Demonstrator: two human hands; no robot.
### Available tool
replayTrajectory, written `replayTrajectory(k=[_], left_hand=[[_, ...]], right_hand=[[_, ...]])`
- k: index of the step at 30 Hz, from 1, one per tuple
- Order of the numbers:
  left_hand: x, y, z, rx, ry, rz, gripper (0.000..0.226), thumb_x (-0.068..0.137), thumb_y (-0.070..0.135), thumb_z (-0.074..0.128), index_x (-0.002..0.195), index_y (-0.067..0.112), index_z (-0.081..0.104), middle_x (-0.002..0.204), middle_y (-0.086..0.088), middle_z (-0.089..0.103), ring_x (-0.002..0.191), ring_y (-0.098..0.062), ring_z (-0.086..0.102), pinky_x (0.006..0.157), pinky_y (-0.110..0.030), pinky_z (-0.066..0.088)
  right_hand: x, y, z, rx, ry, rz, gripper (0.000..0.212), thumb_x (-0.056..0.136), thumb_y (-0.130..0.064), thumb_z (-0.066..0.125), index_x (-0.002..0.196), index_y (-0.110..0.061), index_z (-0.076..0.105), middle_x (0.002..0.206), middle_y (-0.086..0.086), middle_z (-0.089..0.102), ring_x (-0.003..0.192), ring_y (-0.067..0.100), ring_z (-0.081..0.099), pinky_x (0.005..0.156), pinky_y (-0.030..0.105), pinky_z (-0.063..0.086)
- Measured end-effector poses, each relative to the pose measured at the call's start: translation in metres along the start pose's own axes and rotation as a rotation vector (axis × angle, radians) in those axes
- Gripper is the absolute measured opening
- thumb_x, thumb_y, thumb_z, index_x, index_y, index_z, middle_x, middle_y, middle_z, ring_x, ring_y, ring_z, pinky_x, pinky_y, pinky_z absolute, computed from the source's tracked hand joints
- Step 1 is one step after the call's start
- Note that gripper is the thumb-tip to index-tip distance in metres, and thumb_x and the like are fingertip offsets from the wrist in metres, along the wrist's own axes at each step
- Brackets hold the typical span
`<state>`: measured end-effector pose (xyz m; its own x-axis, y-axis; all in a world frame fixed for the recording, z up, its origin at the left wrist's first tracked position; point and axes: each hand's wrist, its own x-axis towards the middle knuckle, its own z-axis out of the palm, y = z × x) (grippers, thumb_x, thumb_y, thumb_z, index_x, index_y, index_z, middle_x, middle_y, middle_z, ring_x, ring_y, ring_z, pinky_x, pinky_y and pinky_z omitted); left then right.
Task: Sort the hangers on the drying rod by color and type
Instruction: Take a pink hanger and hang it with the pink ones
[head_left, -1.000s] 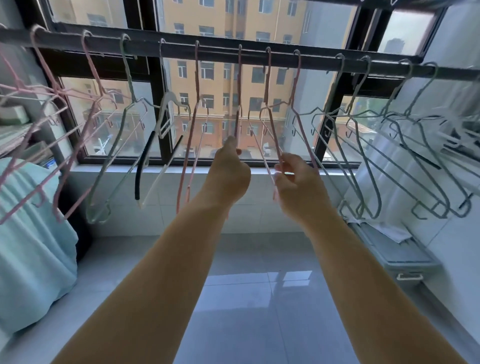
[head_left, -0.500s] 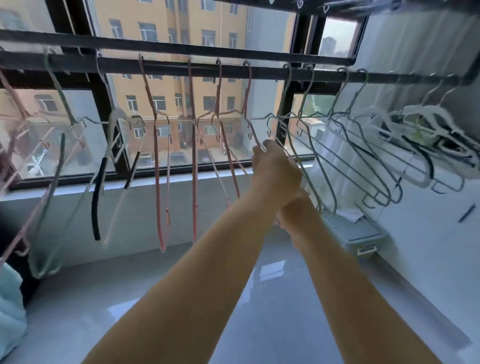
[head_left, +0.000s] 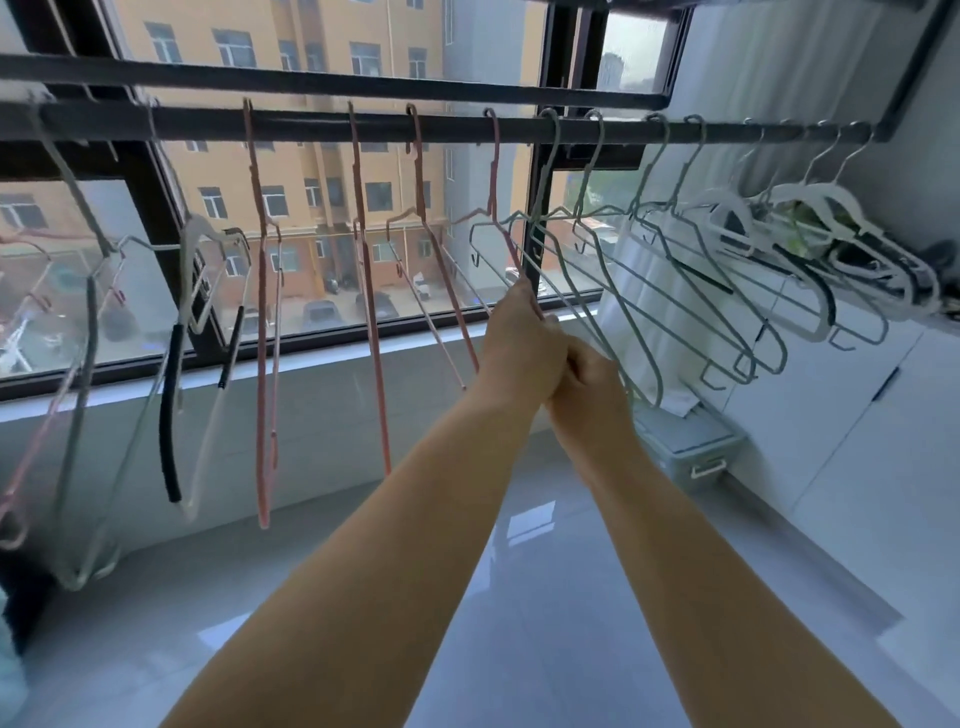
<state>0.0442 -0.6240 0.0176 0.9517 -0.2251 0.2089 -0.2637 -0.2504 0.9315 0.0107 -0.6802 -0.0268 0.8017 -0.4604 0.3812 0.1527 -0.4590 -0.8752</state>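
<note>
Your left hand (head_left: 522, 345) pinches the lower wire of the rightmost pink hanger (head_left: 496, 171) between its fingertips. Your right hand (head_left: 589, 387) is curled and pressed against the left from the 4 o'clock side. Whether it holds that same wire, a green one or nothing cannot be determined.

Change since one second ago: the hands were apart, each on a separate pink wire near the centre of the rod. They have since closed together and travelled toward 3 o'clock. They now sit just past centre, at the boundary between the pink and green groups. The held hanger remains hooked on the drying rod (head_left: 311, 127) at 12 o'clock, near the first green hook. Judgement: you are fixing the right-hand limit of the pink group.

Surroundings:
- Three further pink hangers (head_left: 262, 312) hang at 11 to 12 o'clock, well apart from each other.
- The green hangers (head_left: 658, 379) occupy 1 to 3 o'clock, with the white hangers (head_left: 810, 200) beyond them at 2 o'clock.
- At 9 o'clock a black-sleeved hanger (head_left: 170, 410) and a grey hanger (head_left: 83, 374) hang together, not yet sorted.
- A storage box (head_left: 685, 441) sits on the floor at 4 o'clock.

Obstruction: the nearest green wires run just beside your right hand and cross the pink wire. Expect snagging if you slide or lift the hanger.
</note>
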Motion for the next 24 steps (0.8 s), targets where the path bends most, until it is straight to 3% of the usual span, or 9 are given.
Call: replayTrajectory(k=[2, 6, 8, 9, 11, 12, 16, 20, 24], left_hand=[[0.000, 0.000, 0.001, -0.045, -0.018, 0.006, 0.019, 0.088, 0.005, 0.045, 0.107, 0.004, 0.052, 0.105, -0.015, 0.061, 0.104, -0.027, 0.057, 0.094, -0.044, 0.048], [-0.003, -0.003, 0.005, -0.098, -0.058, 0.026, 0.034, 0.089, 0.014, 0.054, 0.122, 0.013, 0.048, 0.116, -0.008, 0.059, 0.111, -0.023, 0.056, 0.097, -0.042, 0.046], [-0.007, -0.007, 0.005, -0.130, -0.060, 0.045, 0.052, 0.088, 0.017, 0.057, 0.136, 0.019, 0.037, 0.136, -0.003, 0.048, 0.126, -0.020, 0.046, 0.108, -0.039, 0.037], [-0.010, -0.008, 0.004, -0.132, -0.036, 0.080, 0.056, 0.088, 0.017, 0.058, 0.138, 0.020, 0.034, 0.140, 0.000, 0.044, 0.129, -0.016, 0.042, 0.110, -0.035, 0.033], [-0.017, -0.012, 0.001, -0.145, 0.019, 0.182, 0.057, 0.087, 0.015, 0.060, 0.137, 0.021, 0.035, 0.132, 0.008, 0.046, 0.122, -0.008, 0.042, 0.107, -0.024, 0.032], [-0.021, -0.014, 0.000, -0.166, 0.039, 0.226, 0.055, 0.086, 0.014, 0.060, 0.135, 0.022, 0.037, 0.123, 0.015, 0.048, 0.115, -0.002, 0.045, 0.102, -0.017, 0.033], [-0.031, -0.021, 0.015, -0.174, 0.090, 0.295, 0.048, 0.084, 0.012, 0.063, 0.125, 0.025, 0.042, 0.106, 0.030, 0.045, 0.101, 0.017, 0.042, 0.088, 0.005, 0.029], [-0.028, -0.009, 0.034, -0.204, 0.165, 0.274, 0.046, 0.085, 0.007, 0.060, 0.127, 0.019, 0.046, 0.117, 0.012, 0.054, 0.109, 0.003, 0.051, 0.096, -0.001, 0.035], [-0.012, 0.017, 0.062, -0.145, 0.181, 0.247, 0.039, 0.088, 0.007, 0.054, 0.127, 0.011, 0.048, 0.100, 0.015, 0.057, 0.097, -0.001, 0.056, 0.091, -0.011, 0.044]], right_hand=[[0.000, 0.000, -0.003, 0.002, 0.002, -0.011, 0.028, 0.094, -0.011, 0.039, 0.073, -0.018, 0.057, 0.053, -0.007, 0.050, 0.045, -0.002, 0.045, 0.042, 0.009, 0.030], [0.000, 0.002, -0.010, 0.031, -0.033, 0.037, 0.033, 0.093, -0.013, 0.039, 0.065, -0.024, 0.051, 0.045, -0.011, 0.048, 0.043, 0.000, 0.042, 0.049, 0.017, 0.032], [-0.003, 0.003, -0.019, -0.036, -0.065, 0.023, 0.022, 0.095, -0.021, 0.041, 0.085, -0.019, 0.060, 0.052, -0.015, 0.051, 0.048, -0.002, 0.045, 0.053, 0.019, 0.034], [-0.004, 0.006, -0.025, -0.081, -0.053, -0.006, 0.021, 0.095, -0.024, 0.042, 0.100, -0.016, 0.061, 0.065, -0.018, 0.055, 0.057, -0.004, 0.048, 0.059, 0.019, 0.038], [-0.004, 0.013, -0.042, -0.157, 0.060, -0.053, 0.027, 0.093, -0.020, 0.047, 0.118, -0.015, 0.057, 0.101, -0.006, 0.054, 0.088, 0.004, 0.054, 0.079, 0.021, 0.042], [-0.002, 0.018, -0.050, -0.202, 0.128, -0.078, 0.029, 0.091, -0.017, 0.050, 0.120, -0.014, 0.056, 0.109, -0.002, 0.049, 0.099, 0.012, 0.053, 0.088, 0.026, 0.043], [0.018, 0.031, -0.068, -0.394, 0.208, -0.187, 0.036, 0.083, -0.016, 0.052, 0.119, -0.011, 0.055, 0.112, 0.006, 0.050, 0.108, 0.027, 0.050, 0.096, 0.044, 0.044], [0.040, 0.038, -0.069, -0.559, 0.122, -0.324, 0.043, 0.082, -0.006, 0.057, 0.125, -0.009, 0.049, 0.125, 0.013, 0.052, 0.119, 0.029, 0.045, 0.102, 0.033, 0.033], [0.059, 0.051, -0.077, -0.701, 0.006, -0.381, 0.055, 0.082, -0.008, 0.056, 0.134, -0.008, 0.038, 0.119, 0.015, 0.057, 0.109, 0.033, 0.052, 0.093, 0.038, 0.041]])
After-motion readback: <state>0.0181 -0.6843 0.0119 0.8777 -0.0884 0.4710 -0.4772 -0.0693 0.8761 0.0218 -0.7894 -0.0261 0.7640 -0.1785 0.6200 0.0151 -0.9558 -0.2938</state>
